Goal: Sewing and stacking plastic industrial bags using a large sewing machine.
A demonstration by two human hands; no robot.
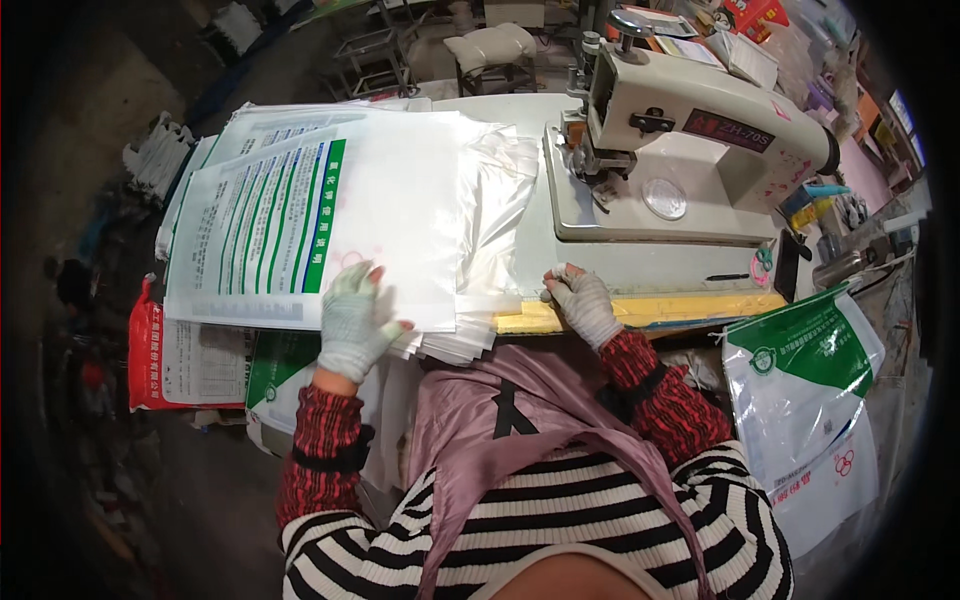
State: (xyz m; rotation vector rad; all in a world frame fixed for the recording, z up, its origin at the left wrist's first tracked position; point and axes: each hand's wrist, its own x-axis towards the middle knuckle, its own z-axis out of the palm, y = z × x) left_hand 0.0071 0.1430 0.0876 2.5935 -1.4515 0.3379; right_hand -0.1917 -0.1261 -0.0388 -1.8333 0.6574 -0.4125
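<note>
A stack of white printed woven-plastic bags (410,180) with green stripes lies on the left of the table. My left hand (355,325), in a pale glove with bare fingertips, is on the near edge of the top bag, its fingers apart. My right hand (585,305), gloved the same way, is at the table's front edge by a yellow strip (660,308). Its fingers are curled together, and whatever may be in them is hidden. Beyond it stands a cream sewing machine (690,130), its needle area to the left. Clear plastic liners (495,190) stick out from the stack's right side.
Small scissors (761,266), a black pen (727,277) and a dark phone (793,265) lie right of the machine. A green-and-white bag (800,350) hangs off the right edge. Below the stack is a red-edged bag (145,350). A cushioned stool (490,48) stands behind.
</note>
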